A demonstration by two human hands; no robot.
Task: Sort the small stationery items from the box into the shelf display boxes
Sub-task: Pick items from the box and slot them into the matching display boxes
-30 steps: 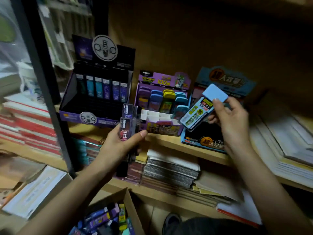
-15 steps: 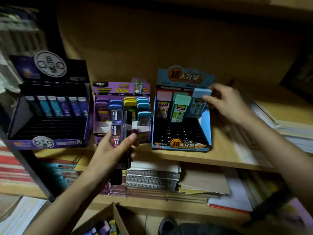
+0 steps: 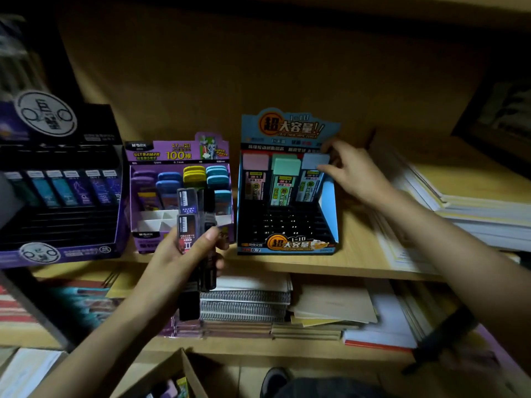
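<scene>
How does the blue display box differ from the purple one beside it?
The blue display box holds three square-capped packs in its back row; the purple display box holds several rows of round-capped cases. The right hand pinches the blue-capped pack in the blue box; the left hand, gripping dark packs, is in front of the purple one. Both have empty front slots.

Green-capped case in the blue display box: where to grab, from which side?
Pinch the green cap front to back, coming from above and in front. It sticks up out of the blue display box leaning back, while the pink-capped case and blue-capped case flank it closely, so side access looks tight.
</scene>
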